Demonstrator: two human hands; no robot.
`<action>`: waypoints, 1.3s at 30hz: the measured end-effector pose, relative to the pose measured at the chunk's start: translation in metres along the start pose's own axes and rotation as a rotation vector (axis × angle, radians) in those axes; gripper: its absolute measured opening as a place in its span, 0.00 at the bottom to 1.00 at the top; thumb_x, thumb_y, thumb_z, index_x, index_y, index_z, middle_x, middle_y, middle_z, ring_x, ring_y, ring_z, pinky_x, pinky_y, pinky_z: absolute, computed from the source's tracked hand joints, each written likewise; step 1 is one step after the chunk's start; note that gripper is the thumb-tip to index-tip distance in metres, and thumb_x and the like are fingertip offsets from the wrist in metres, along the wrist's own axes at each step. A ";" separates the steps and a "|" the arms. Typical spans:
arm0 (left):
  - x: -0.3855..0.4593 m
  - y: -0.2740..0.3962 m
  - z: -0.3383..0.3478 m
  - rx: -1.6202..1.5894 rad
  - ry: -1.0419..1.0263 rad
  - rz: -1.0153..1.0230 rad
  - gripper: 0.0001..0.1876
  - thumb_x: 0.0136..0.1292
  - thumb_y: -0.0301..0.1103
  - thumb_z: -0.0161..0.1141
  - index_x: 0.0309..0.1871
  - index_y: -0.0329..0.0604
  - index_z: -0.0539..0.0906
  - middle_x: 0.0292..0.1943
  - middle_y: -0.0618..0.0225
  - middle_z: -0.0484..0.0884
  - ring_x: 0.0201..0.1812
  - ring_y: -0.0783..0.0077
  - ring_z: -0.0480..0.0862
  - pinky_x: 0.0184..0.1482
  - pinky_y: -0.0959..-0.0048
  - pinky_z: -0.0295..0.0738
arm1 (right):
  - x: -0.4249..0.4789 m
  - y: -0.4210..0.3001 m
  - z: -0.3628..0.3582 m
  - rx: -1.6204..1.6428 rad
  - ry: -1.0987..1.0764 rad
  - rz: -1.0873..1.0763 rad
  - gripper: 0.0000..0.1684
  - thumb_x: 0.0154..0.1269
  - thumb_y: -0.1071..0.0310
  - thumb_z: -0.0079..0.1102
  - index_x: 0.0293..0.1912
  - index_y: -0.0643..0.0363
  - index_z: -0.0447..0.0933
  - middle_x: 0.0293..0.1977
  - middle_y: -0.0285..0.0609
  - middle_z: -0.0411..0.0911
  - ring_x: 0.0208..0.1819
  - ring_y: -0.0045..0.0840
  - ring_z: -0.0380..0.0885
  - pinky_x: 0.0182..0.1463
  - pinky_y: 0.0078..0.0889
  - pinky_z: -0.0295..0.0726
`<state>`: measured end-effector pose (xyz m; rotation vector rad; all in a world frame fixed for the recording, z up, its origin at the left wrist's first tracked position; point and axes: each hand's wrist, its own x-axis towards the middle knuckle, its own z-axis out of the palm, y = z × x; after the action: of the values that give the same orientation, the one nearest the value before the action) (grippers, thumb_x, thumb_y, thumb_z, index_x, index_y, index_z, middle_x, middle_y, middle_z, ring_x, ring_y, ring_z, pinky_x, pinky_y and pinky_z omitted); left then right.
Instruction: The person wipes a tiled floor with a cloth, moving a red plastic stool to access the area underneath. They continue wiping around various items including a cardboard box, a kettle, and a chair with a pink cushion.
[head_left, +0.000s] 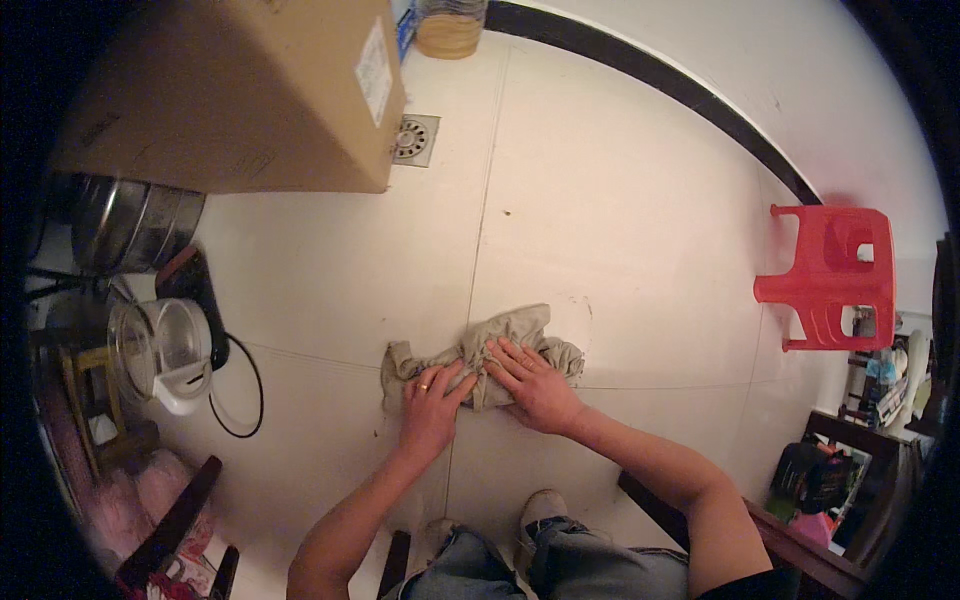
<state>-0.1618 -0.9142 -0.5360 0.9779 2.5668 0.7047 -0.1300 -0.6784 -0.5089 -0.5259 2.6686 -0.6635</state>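
A crumpled grey-beige cloth (510, 326) lies bunched on the pale tiled floor (615, 247), across a tile seam. My left hand (431, 412) bears down on its left part, with a ring on one finger and the thumb towards the right. Palm down, my right hand (536, 390) presses the middle of the cloth with its fingers stretched forward; it wears a ring too. Both hands keep hold of the fabric against the floor, and the undersides of the fingers are hidden. Faint dark marks (581, 304) show on the tile just beyond the cloth's right end.
A large cardboard box (300, 127) stands at upper left beside a floor drain (412, 140). Left are a clear-and-white appliance (176, 360) and a black cable (259, 397). A red plastic stool (832, 277) is near the right wall. Dark wooden legs (180, 517) flank my shoes (544, 506).
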 end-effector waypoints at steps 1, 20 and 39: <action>0.002 -0.004 -0.008 0.014 -0.009 -0.001 0.29 0.58 0.23 0.59 0.64 0.57 0.81 0.67 0.71 0.74 0.67 0.60 0.72 0.66 0.56 0.66 | 0.002 0.002 0.003 -0.051 0.017 -0.001 0.40 0.58 0.65 0.65 0.69 0.59 0.67 0.77 0.50 0.56 0.79 0.41 0.54 0.79 0.51 0.56; -0.031 -0.127 -0.025 0.375 0.490 -0.567 0.30 0.63 0.29 0.59 0.70 0.63 0.76 0.69 0.74 0.71 0.67 0.60 0.71 0.62 0.50 0.70 | 0.217 -0.056 0.025 -0.176 0.043 -0.319 0.44 0.71 0.43 0.55 0.77 0.53 0.57 0.80 0.49 0.48 0.82 0.43 0.43 0.82 0.57 0.41; -0.063 -0.147 -0.048 0.271 0.605 -0.568 0.37 0.61 0.15 0.52 0.74 0.56 0.72 0.78 0.63 0.63 0.74 0.51 0.66 0.74 0.49 0.62 | 0.197 -0.090 0.030 -0.295 0.115 -0.336 0.43 0.65 0.57 0.64 0.77 0.42 0.60 0.78 0.43 0.55 0.80 0.40 0.52 0.81 0.61 0.44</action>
<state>-0.2157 -1.0688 -0.5696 0.0359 3.2989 0.5482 -0.2661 -0.8479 -0.5344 -1.0628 2.8315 -0.3930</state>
